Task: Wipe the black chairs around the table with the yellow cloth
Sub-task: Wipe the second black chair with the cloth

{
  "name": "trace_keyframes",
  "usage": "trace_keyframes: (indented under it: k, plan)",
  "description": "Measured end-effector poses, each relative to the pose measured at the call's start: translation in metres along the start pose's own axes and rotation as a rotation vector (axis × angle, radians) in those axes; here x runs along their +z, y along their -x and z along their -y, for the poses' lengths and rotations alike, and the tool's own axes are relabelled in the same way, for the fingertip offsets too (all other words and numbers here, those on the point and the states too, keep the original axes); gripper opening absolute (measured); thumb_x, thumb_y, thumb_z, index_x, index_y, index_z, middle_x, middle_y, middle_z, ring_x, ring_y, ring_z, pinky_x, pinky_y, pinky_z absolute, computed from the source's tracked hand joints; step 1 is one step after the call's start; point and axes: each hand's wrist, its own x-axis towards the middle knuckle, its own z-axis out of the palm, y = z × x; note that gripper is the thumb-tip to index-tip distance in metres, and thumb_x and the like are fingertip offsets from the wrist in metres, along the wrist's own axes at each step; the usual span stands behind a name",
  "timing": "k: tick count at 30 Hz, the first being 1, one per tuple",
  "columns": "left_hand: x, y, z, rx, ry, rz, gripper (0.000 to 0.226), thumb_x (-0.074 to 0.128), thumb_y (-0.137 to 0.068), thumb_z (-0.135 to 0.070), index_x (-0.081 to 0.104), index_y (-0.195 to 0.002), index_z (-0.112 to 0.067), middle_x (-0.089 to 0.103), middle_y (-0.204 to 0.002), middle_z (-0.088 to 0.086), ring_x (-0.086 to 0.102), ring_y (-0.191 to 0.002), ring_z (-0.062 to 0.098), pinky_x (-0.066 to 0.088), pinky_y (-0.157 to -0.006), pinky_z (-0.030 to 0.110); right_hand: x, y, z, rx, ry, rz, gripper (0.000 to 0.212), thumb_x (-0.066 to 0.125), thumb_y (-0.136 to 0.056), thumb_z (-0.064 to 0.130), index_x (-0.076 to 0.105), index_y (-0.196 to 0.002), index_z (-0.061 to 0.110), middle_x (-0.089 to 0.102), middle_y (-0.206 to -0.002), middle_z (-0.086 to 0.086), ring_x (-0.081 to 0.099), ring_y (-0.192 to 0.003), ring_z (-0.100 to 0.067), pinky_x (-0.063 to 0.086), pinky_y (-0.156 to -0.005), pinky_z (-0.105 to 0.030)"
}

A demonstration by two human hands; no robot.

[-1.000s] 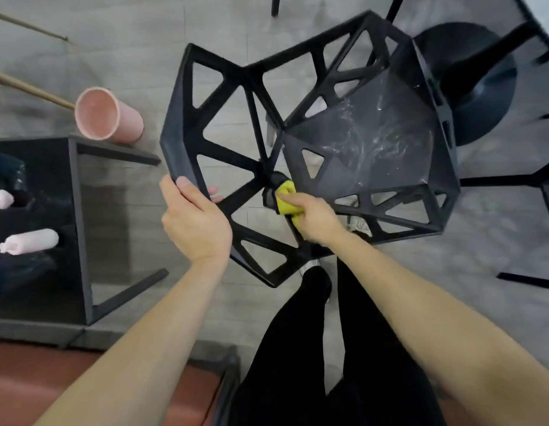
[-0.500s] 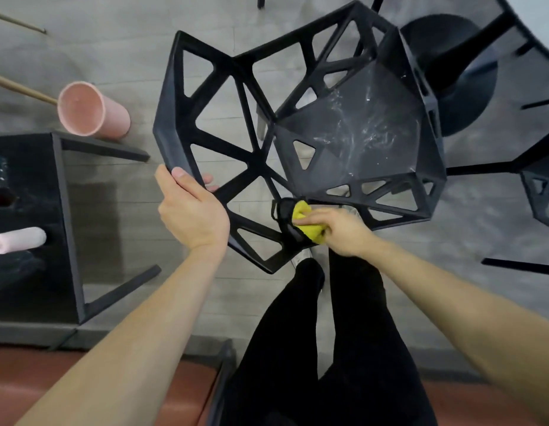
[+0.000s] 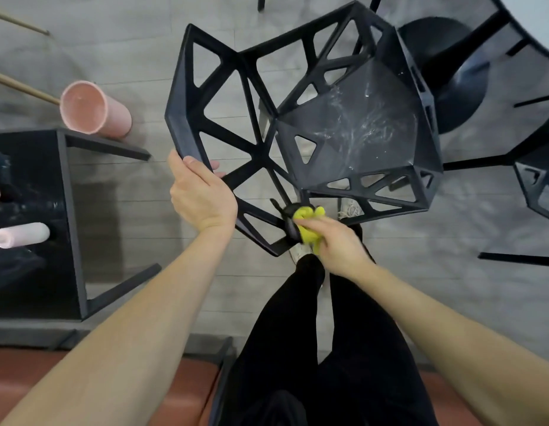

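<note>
On a grey plank floor, the left hand (image 3: 202,196) grips the stiff, seemingly light black chair's (image 3: 300,124) backrest rim, the right hand (image 3: 337,244) pinching the soft yellow cloth (image 3: 307,222).

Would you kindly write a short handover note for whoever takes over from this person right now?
Left hand grips the top edge of the black geometric lattice chair, steadying it.
Right hand holds the crumpled yellow cloth, pressed against a lower strut at the backrest's near corner.
Done: cannot tell which struts are clean.
Left: the seat panel shows white smears; another black chair stands at right.
</note>
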Motion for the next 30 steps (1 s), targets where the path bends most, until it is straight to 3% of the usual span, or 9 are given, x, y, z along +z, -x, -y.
trace_keyframes:
  k: [5,10,14,17,19,22,26,28,30]
  plan:
    - [-0.001,-0.004,0.001,0.025,0.01,0.002,0.044,0.025,-0.114,-0.026,0.054,-0.143,-0.01,0.078,-0.082,-0.009,0.077,-0.07,0.013,0.06,-0.078,0.034,0.021,0.035,0.065,-0.246,-0.231,-0.016,0.09,0.039,-0.082,-0.021,0.064,-0.143,0.04,0.055,-0.15,0.014,0.047,-0.144,-0.004,0.04,-0.118,-0.023]
    - [0.001,-0.002,-0.001,0.008,-0.022,-0.003,0.043,0.024,-0.115,-0.026,0.053,-0.144,-0.011,0.073,-0.08,-0.014,0.078,-0.074,0.015,0.055,-0.08,0.03,0.013,0.035,0.018,-0.038,-0.137,-0.09,0.087,0.04,-0.084,-0.02,0.064,-0.145,0.037,0.056,-0.147,0.016,0.051,-0.138,-0.007,0.047,-0.115,-0.041]
    - [0.002,-0.004,0.001,0.04,-0.056,-0.036,0.044,0.025,-0.114,-0.028,0.054,-0.143,-0.012,0.079,-0.084,-0.009,0.077,-0.08,0.023,0.048,-0.078,0.029,0.029,0.027,0.073,-0.133,-0.227,-0.099,0.088,0.039,-0.084,-0.019,0.062,-0.147,0.038,0.054,-0.152,0.011,0.049,-0.141,-0.008,0.042,-0.115,-0.022]
    - [0.003,-0.003,0.001,0.043,-0.051,-0.042,0.042,0.028,-0.113,-0.031,0.056,-0.137,-0.012,0.08,-0.09,-0.004,0.077,-0.084,0.024,0.042,-0.076,0.029,0.016,0.035,0.035,-0.174,-0.142,0.006,0.093,0.038,-0.084,-0.018,0.054,-0.152,0.042,0.051,-0.154,0.013,0.046,-0.144,-0.006,0.04,-0.116,-0.02]
    - [0.003,-0.002,0.0,0.118,-0.082,-0.076,0.044,0.036,-0.111,-0.034,0.058,-0.138,-0.008,0.077,-0.111,0.008,0.071,-0.102,0.033,0.044,-0.084,0.037,-0.01,0.025,-0.01,-0.129,0.053,0.06,0.084,0.041,-0.083,-0.007,0.056,-0.151,0.04,0.059,-0.142,0.008,0.056,-0.133,-0.015,0.049,-0.109,-0.031]
    - [0.0,0.001,-0.002,0.401,-0.351,-0.108,0.055,0.048,-0.104,-0.036,0.05,-0.152,-0.01,0.059,-0.14,0.018,0.053,-0.13,0.039,0.038,-0.115,0.05,-0.049,0.004,-0.052,-0.044,0.289,0.057,0.073,0.048,-0.085,-0.005,0.063,-0.145,0.033,0.066,-0.131,0.0,0.062,-0.123,-0.029,0.051,-0.1,-0.04]
    - [-0.015,0.028,-0.005,0.673,-0.654,0.102,0.052,0.046,-0.099,-0.036,0.056,-0.142,-0.009,0.032,-0.167,0.027,0.026,-0.158,0.045,0.012,-0.132,0.059,-0.082,-0.021,-0.07,0.125,0.275,-0.236,0.069,0.049,-0.092,-0.004,0.055,-0.152,0.029,0.066,-0.138,-0.012,0.062,-0.117,-0.041,0.049,-0.098,-0.042]
    - [-0.013,0.068,0.0,0.842,-0.796,0.301,0.049,0.04,-0.101,-0.034,0.065,-0.131,-0.005,0.046,-0.159,0.024,0.03,-0.155,0.043,0.009,-0.132,0.06,-0.071,-0.034,-0.069,0.131,0.259,-0.257,0.069,0.052,-0.091,-0.003,0.055,-0.151,0.031,0.067,-0.138,-0.01,0.063,-0.117,-0.04,0.051,-0.1,-0.042]
    - [-0.004,0.113,0.008,0.864,-1.0,0.473,0.052,0.032,-0.103,-0.035,0.069,-0.127,-0.009,0.064,-0.137,0.018,0.043,-0.142,0.043,0.009,-0.13,0.061,-0.035,-0.038,-0.062,0.001,0.346,-0.082,0.074,0.057,-0.083,-0.004,0.057,-0.148,0.032,0.069,-0.131,-0.01,0.065,-0.115,-0.04,0.052,-0.1,-0.047]
